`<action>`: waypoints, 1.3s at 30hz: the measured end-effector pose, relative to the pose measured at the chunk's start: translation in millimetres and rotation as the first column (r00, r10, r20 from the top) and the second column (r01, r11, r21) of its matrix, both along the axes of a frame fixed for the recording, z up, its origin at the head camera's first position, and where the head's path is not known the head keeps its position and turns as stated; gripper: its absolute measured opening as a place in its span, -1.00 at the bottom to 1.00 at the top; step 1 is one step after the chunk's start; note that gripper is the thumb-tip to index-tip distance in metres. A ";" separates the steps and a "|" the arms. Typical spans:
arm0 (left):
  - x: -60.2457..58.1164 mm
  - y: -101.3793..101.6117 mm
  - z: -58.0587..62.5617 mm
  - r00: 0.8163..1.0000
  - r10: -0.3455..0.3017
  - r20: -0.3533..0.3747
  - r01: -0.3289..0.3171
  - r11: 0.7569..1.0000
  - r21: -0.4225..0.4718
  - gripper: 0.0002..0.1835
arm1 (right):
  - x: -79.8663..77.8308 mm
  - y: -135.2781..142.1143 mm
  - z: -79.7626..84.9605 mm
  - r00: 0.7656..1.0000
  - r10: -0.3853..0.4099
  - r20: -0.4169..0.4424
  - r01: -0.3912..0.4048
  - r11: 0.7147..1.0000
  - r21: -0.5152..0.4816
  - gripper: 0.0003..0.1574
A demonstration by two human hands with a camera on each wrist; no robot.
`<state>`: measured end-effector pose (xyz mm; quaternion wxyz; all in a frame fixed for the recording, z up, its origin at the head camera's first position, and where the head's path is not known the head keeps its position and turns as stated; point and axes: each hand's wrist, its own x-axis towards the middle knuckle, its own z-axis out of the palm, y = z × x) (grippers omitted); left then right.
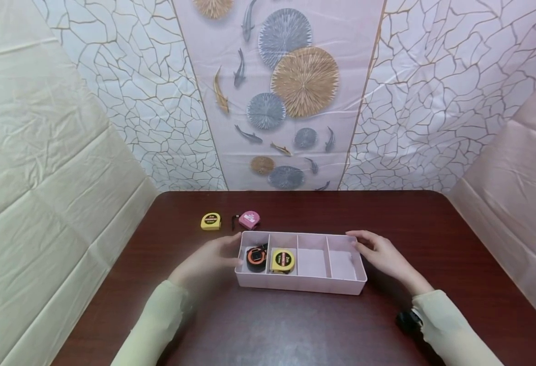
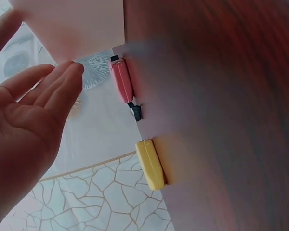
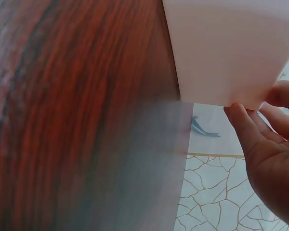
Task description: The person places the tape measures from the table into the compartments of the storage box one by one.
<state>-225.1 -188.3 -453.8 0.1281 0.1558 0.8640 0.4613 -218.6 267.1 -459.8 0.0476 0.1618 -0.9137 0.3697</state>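
Observation:
A pale pink divided storage box (image 1: 300,283) sits on the table between both hands. In its leftmost compartment is a black-and-orange tape measure (image 1: 256,258); the second compartment holds a yellow tape measure (image 1: 283,260). My left hand (image 1: 207,262) touches the box's left end, its fingers fairly straight in the left wrist view and the thumb spread apart. At the far right corner, my right hand (image 1: 384,254) pinches the box with thumb and fingers. Beyond the left end lie another yellow tape measure (image 1: 210,221) and a pink tape measure (image 1: 249,219) with a black strap.
The dark reddish-brown wooden table (image 1: 277,330) ends at a patterned back wall covering (image 1: 291,142). Cream cloth (image 1: 57,178) hangs along the left side, with similar cloth on the right. A black device (image 1: 409,321) is strapped at the right wrist.

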 end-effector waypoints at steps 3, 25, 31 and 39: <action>-0.1 -0.9 2.1 0.999 0.004 -0.035 -0.005 0.999 -0.042 -0.13 | -0.6 0.4 -1.6 1.000 0.006 0.012 -0.006 1.000 0.002 -0.57; -15.4 5.0 53.0 0.890 0.146 -0.433 -0.084 0.984 0.160 -0.42 | -0.1 -1.3 -1.4 0.999 0.001 0.049 0.000 1.000 -0.027 -0.56; -17.5 -7.0 66.1 0.800 0.305 -0.516 -0.184 0.945 0.271 -0.52 | -1.1 -1.9 -1.9 0.999 0.004 0.049 -0.003 1.000 -0.022 -0.57; -28.7 -9.2 89.5 0.765 0.387 -0.514 -0.245 0.914 0.323 -0.54 | -1.1 -2.7 -3.4 0.998 0.007 0.066 -0.005 1.000 -0.031 -0.56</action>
